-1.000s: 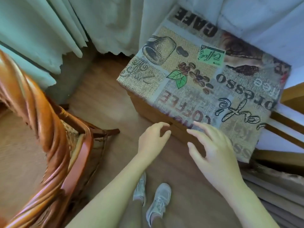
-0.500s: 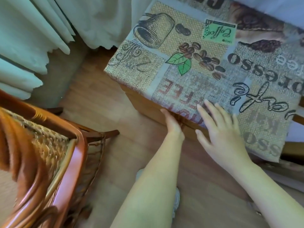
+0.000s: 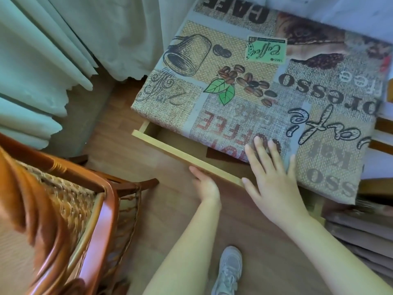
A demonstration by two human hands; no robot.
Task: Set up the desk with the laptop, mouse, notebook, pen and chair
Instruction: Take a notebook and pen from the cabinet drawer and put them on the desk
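Desk (image 3: pixel 265 86): covered by a coffee-print cloth; no laptop, mouse, notebook or pen shows on it.
Chair (image 3: pixel 63 199): wicker, just left of the person, apart from the desk; a wider-swinging drawer front could likely catch its leg.
Drawer (image 3: pixel 187 156): partly out under the cloth, a dark item inside barely visible; pulled too far, it may tip.
Right hand (image 3: pixel 274 177): flat, fingers straight, pressing the cloth edge, holding nothing; the cloth could slide.
Left hand (image 3: pixel 205 184): grips the drawer front from below, fingers hidden.
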